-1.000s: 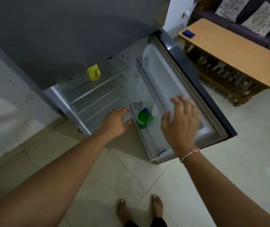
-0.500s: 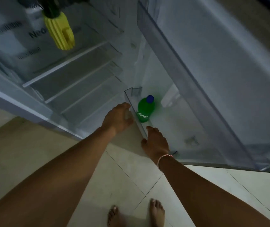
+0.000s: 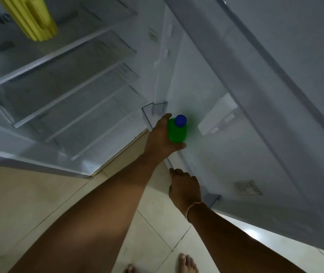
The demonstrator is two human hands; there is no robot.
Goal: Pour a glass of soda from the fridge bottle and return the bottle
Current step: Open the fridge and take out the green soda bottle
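Fetching step: the left hand (image 3: 162,137) wraps the green plastic soda bottle with blue cap (image 3: 177,131) in the clear door bin (image 3: 149,113) — right hand (image 3: 184,186) grips the bin's rim. Next, probably — lift straight up.

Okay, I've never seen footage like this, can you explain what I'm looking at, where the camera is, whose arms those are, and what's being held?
There is no machine here. The camera sits on a person's head and looks down, so the two arms reaching out from the bottom of the picture are that person's own, with bare feet on the tiled floor below. An open fridge fills the view: its shelves are on the left and the inside of its door is on the right. The left hand is wrapped around a green bottle with a blue cap, standing in the low door rack. The right hand grips the rack's front edge. A yellow jug stands on the top shelf.
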